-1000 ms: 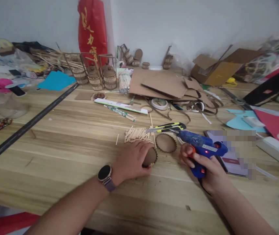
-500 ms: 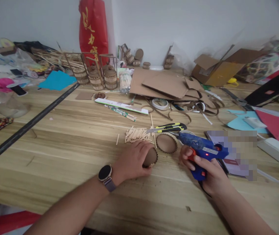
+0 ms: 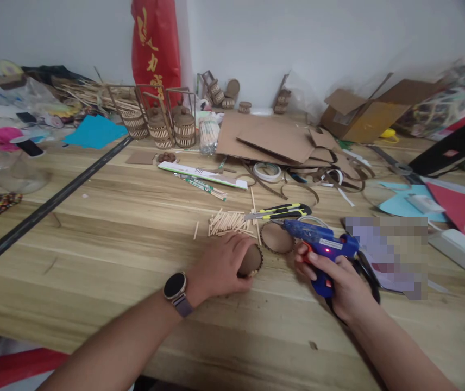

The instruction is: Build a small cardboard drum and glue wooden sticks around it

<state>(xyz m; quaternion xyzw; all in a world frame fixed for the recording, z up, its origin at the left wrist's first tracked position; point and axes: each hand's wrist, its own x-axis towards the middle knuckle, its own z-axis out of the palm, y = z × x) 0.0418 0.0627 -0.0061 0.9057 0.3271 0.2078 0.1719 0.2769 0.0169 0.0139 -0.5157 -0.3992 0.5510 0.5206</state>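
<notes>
My left hand [image 3: 226, 263] is closed around the near side of a round cardboard disc with a ridged rim [image 3: 251, 262], which rests on the wooden table. My right hand [image 3: 338, 274] grips a blue hot glue gun [image 3: 318, 239] by its handle, fingers at the orange trigger and a red light lit on its side. The nozzle points left, above a second ridged cardboard disc [image 3: 277, 239]. Just beyond my left hand lies a pile of short wooden sticks [image 3: 228, 221]. A yellow and black utility knife [image 3: 285, 210] lies behind the discs.
Small stick baskets with tall handles [image 3: 161, 130] stand at the back left, before a red bag [image 3: 156, 49]. Cardboard sheets [image 3: 265, 138] and an open carton [image 3: 363, 111] lie farther back. A white power strip [image 3: 463, 255] is at the right. A black strip [image 3: 53, 203] crosses the left.
My right hand has moved left with the glue gun, bringing the nozzle closer to the discs. My left hand and its disc have stayed in place.
</notes>
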